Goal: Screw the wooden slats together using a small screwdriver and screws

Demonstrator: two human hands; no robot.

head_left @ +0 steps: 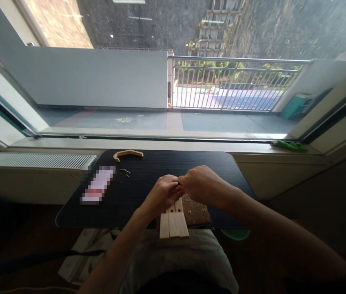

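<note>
My left hand (165, 191) and my right hand (205, 185) meet over the near part of a small black table. My right hand is a closed fist with a pinch at its tip; a small dark bit shows between the two hands, too hidden to name. The fingers of my left hand are curled at the far end of several pale wooden strips (173, 225), and what they grip is covered. Dark round holes cross the strips in a row. Under the strips lies a brown, rough-textured board (198, 211), and their near ends stick out past the table edge.
A curved wooden piece (128, 153) lies at the back left of the black table (216, 163). Small screws (125, 171) are beside a pixelated flat object (99, 184). A window sill (173, 143) runs behind, with a green cloth (289, 146). A radiator (35, 160) stands left.
</note>
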